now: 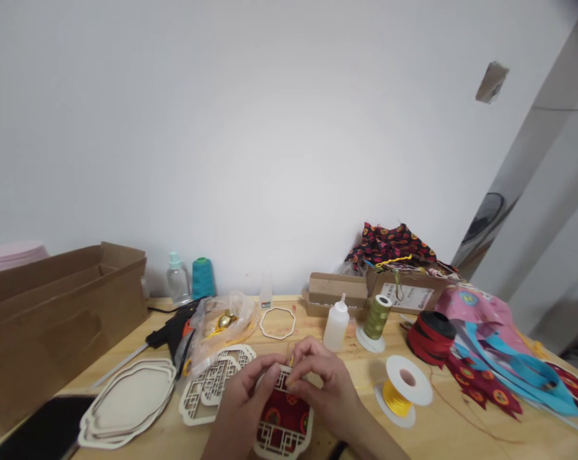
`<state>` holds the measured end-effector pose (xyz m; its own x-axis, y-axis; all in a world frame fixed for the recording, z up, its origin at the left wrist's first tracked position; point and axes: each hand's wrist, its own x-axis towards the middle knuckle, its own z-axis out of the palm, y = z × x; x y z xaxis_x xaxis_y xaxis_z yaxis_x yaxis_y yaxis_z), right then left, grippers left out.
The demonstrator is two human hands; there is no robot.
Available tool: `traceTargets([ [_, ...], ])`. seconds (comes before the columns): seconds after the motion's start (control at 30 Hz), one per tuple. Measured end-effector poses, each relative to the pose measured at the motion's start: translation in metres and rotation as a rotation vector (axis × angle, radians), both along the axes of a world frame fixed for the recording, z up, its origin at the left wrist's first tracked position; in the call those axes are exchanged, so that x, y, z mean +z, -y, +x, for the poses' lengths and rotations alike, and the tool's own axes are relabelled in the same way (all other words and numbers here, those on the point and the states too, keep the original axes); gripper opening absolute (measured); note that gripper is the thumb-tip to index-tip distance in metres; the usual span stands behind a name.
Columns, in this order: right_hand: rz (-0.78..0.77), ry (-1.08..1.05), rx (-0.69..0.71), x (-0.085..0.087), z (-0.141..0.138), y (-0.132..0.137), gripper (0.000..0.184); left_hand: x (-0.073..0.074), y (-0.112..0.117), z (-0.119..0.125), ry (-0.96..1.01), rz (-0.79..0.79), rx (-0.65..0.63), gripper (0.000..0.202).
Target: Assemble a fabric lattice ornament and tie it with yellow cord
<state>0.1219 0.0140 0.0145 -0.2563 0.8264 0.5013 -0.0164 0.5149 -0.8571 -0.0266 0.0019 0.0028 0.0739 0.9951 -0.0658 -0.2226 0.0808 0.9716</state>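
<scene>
Wooden table, white wall behind. Lattice panel with red fabric between both hands: left hand grips its left edge; right hand pinched closed at its top, exact hold unclear.

Soft light is brightest on the middle of the wall. Shadows on the table are weak. The lens stretches the outer edges, and the dim far right seems slightly out of focus.
</scene>
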Motion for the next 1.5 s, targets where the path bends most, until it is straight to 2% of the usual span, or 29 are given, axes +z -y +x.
traceTargets([
  [0.07,0.014,-0.040,-0.048,0.001,-0.001,-0.001,0.004,0.001,0.000,0.002,0.198,-0.118,-0.028,0.029],
  [0.17,0.002,-0.092,-0.073,0.000,-0.004,-0.001,0.004,0.005,0.003,0.008,0.464,-0.319,-0.194,0.040],
  [0.27,0.010,-0.037,-0.070,-0.003,-0.005,0.001,0.004,0.012,0.010,0.015,0.576,-0.470,-0.407,0.049],
  [0.33,0.035,0.007,-0.095,-0.004,-0.005,0.002,0.005,0.015,0.014,0.018,0.603,-0.504,-0.468,0.049],
  [0.5,0.132,0.058,-0.216,-0.005,-0.004,0.004,0.010,0.016,0.016,0.020,0.607,-0.520,-0.447,0.048],
  [0.57,0.178,0.061,-0.232,-0.003,-0.004,0.004,0.012,0.014,0.015,0.018,0.609,-0.506,-0.420,0.041],
  [0.67,0.312,0.067,-0.194,0.001,-0.006,0.005,0.014,0.013,0.013,0.015,0.579,-0.373,-0.309,0.027],
  [0.77,0.418,0.105,-0.166,0.004,-0.006,0.007,0.012,0.014,0.011,0.012,0.568,-0.228,-0.214,0.030],
  [0.93,0.478,0.167,-0.168,0.006,-0.001,0.008,0.013,0.018,0.010,0.006,0.472,-0.114,-0.248,0.038],
  [1.07,0.525,0.295,-0.101,0.012,0.003,0.009,0.015,0.022,0.006,0.000,0.441,-0.097,-0.214,0.038],
  [1.17,0.449,0.294,-0.015,0.022,0.006,0.012,0.012,0.026,0.005,-0.004,0.426,-0.108,-0.188,0.037],
  [1.3,0.247,0.170,0.106,0.033,0.011,0.016,0.006,0.027,0.006,-0.004,0.463,-0.129,-0.168,0.033],
  [1.4,0.113,0.069,0.139,0.036,0.019,0.017,0.005,0.021,0.006,-0.003,0.450,-0.165,-0.240,0.030],
  [1.5,0.019,-0.007,0.180,0.035,0.027,0.016,0.002,0.016,0.007,0.001,0.405,-0.199,-0.366,0.031],
])
